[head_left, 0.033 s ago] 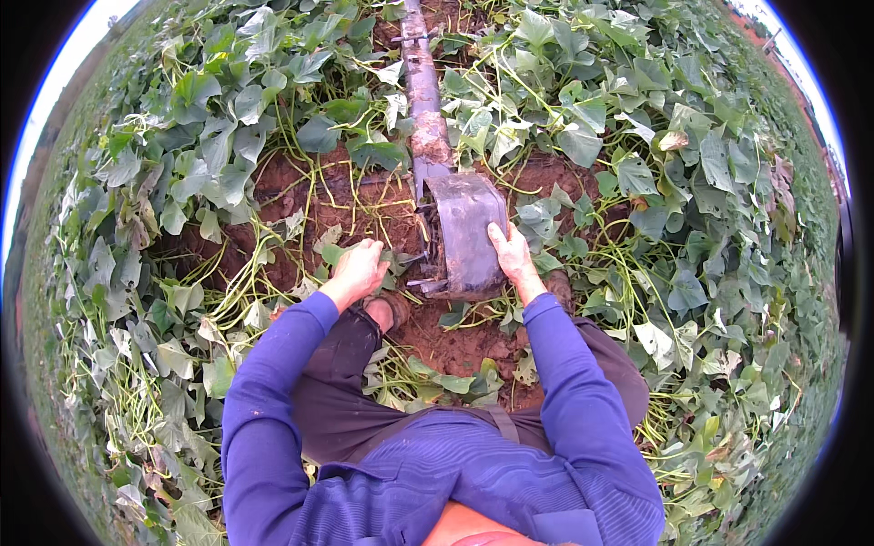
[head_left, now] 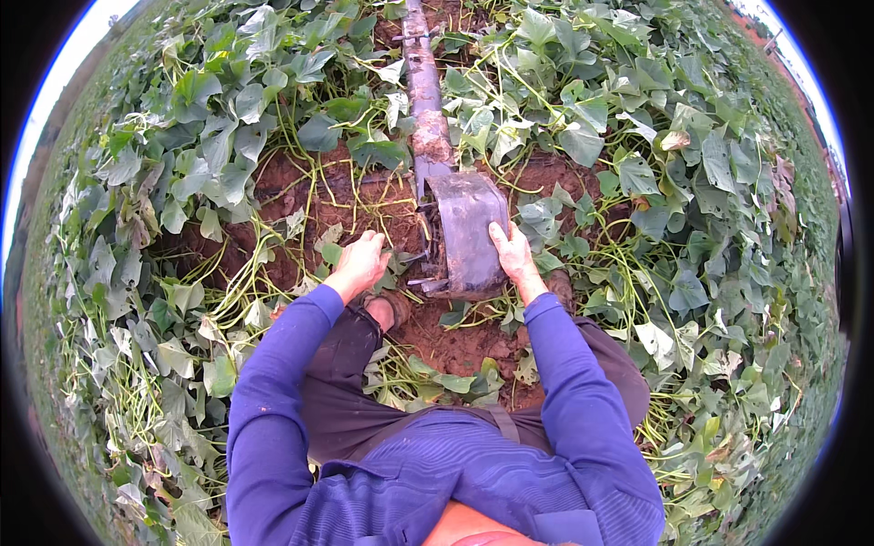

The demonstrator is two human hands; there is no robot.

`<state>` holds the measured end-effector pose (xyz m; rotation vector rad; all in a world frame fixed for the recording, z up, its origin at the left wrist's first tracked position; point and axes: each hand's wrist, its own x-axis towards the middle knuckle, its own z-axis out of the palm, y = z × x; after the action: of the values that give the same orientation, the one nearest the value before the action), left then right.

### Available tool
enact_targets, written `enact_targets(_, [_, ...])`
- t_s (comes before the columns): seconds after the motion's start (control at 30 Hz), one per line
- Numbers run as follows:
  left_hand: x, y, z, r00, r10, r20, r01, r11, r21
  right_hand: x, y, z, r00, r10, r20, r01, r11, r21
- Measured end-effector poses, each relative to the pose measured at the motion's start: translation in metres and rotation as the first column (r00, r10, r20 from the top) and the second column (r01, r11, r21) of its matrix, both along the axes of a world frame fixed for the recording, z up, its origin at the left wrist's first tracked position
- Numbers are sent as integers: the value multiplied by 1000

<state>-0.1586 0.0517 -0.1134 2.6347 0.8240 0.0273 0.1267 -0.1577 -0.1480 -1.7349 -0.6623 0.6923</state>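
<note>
A curved dark guard (head_left: 472, 232), scuffed and muddy, sits at the near end of a long mud-smeared shaft (head_left: 424, 86). My right hand (head_left: 515, 256) grips the guard's right edge, thumb on its upper face. The fingers underneath are hidden. Along the guard's left side shows a dirty mechanism (head_left: 431, 238) clogged with soil and plant bits, its details too small to make out. My left hand (head_left: 360, 265) hovers left of it, apart from the guard, with its fingers curled together. Whatever those fingers may hold is hidden.
Broad-leaved green vines (head_left: 196, 127) spread thickly on both sides. Reddish soil (head_left: 452, 341) shows between my feet and around the tool. A shoe (head_left: 393, 308) stands below my left hand, close to trailing stems. A black strap-like band (head_left: 423, 37) circles the far shaft.
My left hand has shifted slightly up, and its fingers have turned a little. The right hand and guard stay almost where they were.
</note>
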Motion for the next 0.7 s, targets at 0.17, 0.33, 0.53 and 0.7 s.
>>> enact_targets(0.17, [49, 31, -39, 982, 122, 147, -129, 991, 39, 2, -4, -1, 998, 4, -58, -3, 1000, 7])
enact_targets(0.33, [89, 43, -43, 992, 118, -47, -111, 987, 118, -5, -2, 14, 996, -42, -73, 45, 998, 37])
enact_targets(0.53, [101, 59, -65, 988, -10, -154, 17, 999, 41, -3, -2, 8, 1000, -18, -7, 18, 999, 44])
enact_targets(0.7, [74, 71, -80, 987, -57, 147, 50, 997, 51, 3, -2, -12, 1000, -10, 11, 9, 999, 33])
